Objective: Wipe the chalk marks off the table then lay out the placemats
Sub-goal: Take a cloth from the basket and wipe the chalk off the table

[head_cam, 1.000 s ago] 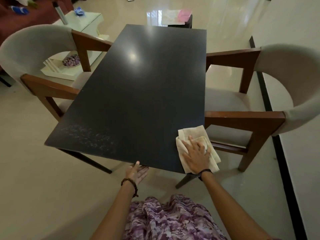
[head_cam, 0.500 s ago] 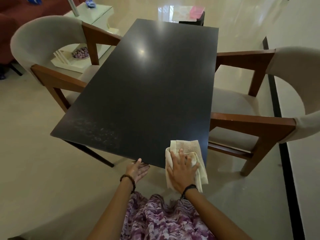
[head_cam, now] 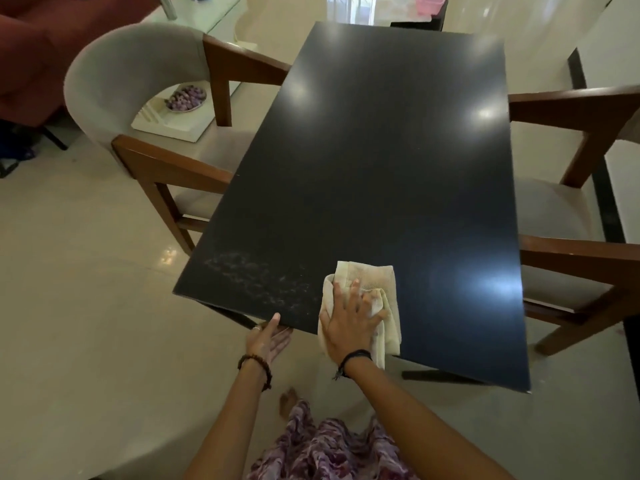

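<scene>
Head view shows, nearest, the right hand lying flat with its fingers spread on a cream cloth, pressing it on the near edge of the black table. It does not close around the cloth; it only pushes it down. Just left of this grip, the left hand is at the table edge with the palm up and fingers relaxed, the thumb touching the rim and holding nothing.

The cloth is soft and folded in some layers, and part of it hangs over the edge below the palm. I judge it light and easy to bunch, so flat pressure in the middle of the folds should keep it from rolling. The table top looks smooth and shiny, so the cloth will probably slide easily.

Left of the cloth, and a little beyond the left hand, pale chalk marks remain on the near left corner. This part is not yet wiped.

Farther away, two armchairs stand at the sides. I cannot find the placemats with certainty.
</scene>
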